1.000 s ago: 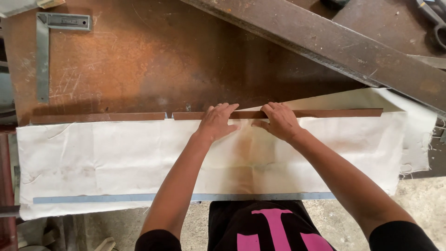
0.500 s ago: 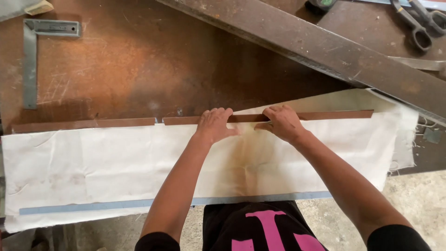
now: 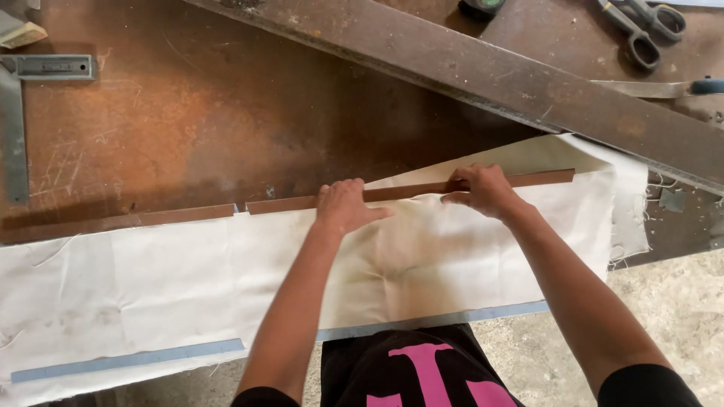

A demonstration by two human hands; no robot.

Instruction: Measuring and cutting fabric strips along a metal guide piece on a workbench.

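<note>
Both hands sit on the brown strip (image 3: 411,190) along the cream cloth (image 3: 188,286): left hand (image 3: 345,208) flat, fingers together; right hand (image 3: 483,190) fingers pinching the strip on the rusty worktop (image 3: 196,128).

Soft, even daylight fills the scene, bright on the white cloth (image 3: 151,279) and duller on the rusty table (image 3: 211,128) beyond it. Shadows are faint, only a thin dark band along the cloth's far edge. Focus is fairly sharp, with slight softness around the cloth's middle.
</note>
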